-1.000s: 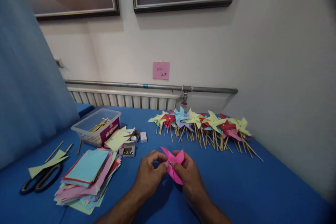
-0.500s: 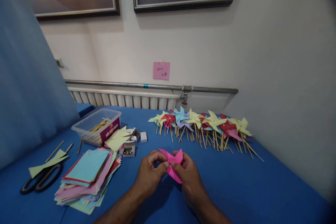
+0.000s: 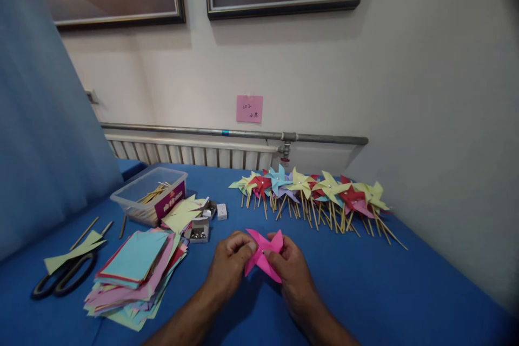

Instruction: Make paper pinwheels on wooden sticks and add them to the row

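A bright pink paper pinwheel (image 3: 264,259) is held above the blue table, its four... blades folded toward a small metal pin at the centre. My left hand (image 3: 232,259) pinches its left blade between thumb and fingers. On the other side, my right hand (image 3: 292,265) grips the pinwheel with the thumb close to the pin and the fingers behind the paper. Whatever is behind the pinwheel is hidden. Ahead and left of my hands, an open small box of metal pins (image 3: 199,233) stands beside a little white box (image 3: 221,212).
Finished pinwheels on sticks (image 3: 330,186) lie in a row at the back right. On the left are a stack of coloured paper (image 3: 135,259), scissors (image 3: 68,275) under a pale green strip, a plastic tub (image 3: 162,173) of sticks and cut yellow paper (image 3: 184,215).
My left thumb has moved left, off the pinwheel's centre, uncovering the pin and the lower left blade. The right hand has barely moved.
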`<control>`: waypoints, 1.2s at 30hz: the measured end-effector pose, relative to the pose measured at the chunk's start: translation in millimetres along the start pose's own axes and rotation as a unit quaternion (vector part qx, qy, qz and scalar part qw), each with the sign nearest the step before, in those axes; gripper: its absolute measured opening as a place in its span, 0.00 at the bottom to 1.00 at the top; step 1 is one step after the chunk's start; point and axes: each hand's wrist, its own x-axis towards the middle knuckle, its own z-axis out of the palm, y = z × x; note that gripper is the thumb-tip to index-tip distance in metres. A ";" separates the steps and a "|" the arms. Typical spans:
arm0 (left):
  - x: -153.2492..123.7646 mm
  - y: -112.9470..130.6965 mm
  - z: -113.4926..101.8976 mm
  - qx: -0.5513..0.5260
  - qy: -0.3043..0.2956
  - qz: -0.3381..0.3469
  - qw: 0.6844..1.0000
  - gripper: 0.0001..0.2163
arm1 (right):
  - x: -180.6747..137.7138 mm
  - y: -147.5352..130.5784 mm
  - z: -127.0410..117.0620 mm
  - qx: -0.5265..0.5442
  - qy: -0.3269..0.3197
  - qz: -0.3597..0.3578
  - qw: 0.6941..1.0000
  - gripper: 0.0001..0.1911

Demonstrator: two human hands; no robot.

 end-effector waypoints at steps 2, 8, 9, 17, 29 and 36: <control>-0.2 1.1 0.5 -0.005 0.005 -0.002 1.000 0.10 | -0.6 -0.8 0.4 0.004 -0.003 0.000 1.000 0.22; 0.0 3.6 0.6 -0.007 0.011 -0.007 1.000 0.11 | -1.1 -1.1 0.4 0.007 0.001 0.004 1.000 0.23; 0.3 3.4 0.8 -0.011 0.019 -0.015 1.000 0.10 | -1.2 -1.6 0.5 0.006 0.003 0.007 1.000 0.23; 3.2 -6.2 6.7 -0.088 0.022 -0.108 0.990 0.14 | -0.8 -5.9 2.5 0.001 -0.012 0.007 1.000 0.22; 3.5 3.2 5.8 -0.123 0.052 -0.124 0.983 0.16 | 0.3 -1.6 0.0 -0.003 -0.018 0.004 1.000 0.22; 4.0 0.5 -1.4 -0.169 0.050 -0.155 0.972 0.22 | 5.7 9.5 -5.1 -0.007 -0.047 0.006 0.999 0.22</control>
